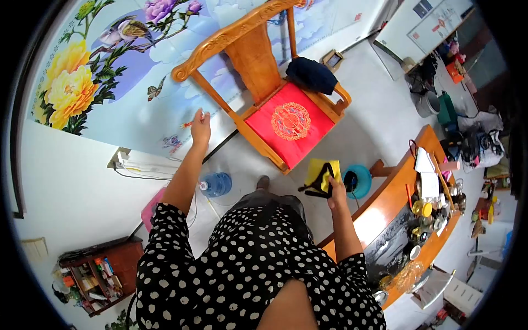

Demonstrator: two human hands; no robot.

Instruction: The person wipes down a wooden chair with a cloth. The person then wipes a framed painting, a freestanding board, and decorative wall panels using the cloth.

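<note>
My left hand [200, 124] is raised against the flowered wall picture [110, 66] and pinches a thin red stick-like tool [190, 124], whose tip touches the picture. My right hand [334, 190] is held out in front of me at waist height. It grips a yellow cloth [319, 170] together with a black strap-like thing [318, 184] that hangs below it. I wear a black dress with white dots [242, 264].
A wooden chair [258, 60] with a red cushion [289, 124] stands just right of my left hand, with a dark bundle [311, 74] on it. A water bottle [215, 184], a teal bin [360, 180], a cluttered wooden tea table [407, 187] and a low shelf [99, 275] surround me.
</note>
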